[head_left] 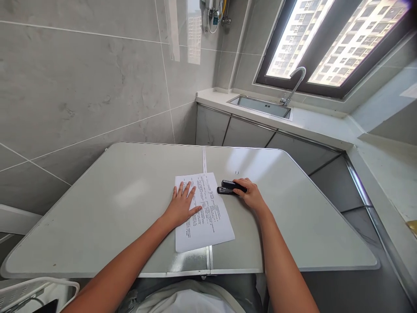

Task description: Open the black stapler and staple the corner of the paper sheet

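Observation:
My left hand (182, 204) lies flat with spread fingers on a printed sheet of paper (208, 217), pressing it against the table. Whether more than one sheet lies there, I cannot tell. The paper sits slightly askew over the table's middle seam. To its right, my right hand (249, 191) is closed around the rear of a black stapler (228, 187). The stapler's front end points left and is at the paper's right edge; its jaws look slightly apart. Whether the paper is between them is not clear.
The pale folding table (137, 174) has a metal seam (204, 158) down its middle. A small staple-like bit (236, 172) lies beyond the stapler. Behind stands a counter with a sink (260, 106) and faucet (295, 84). A white basket (42, 284) is at lower left.

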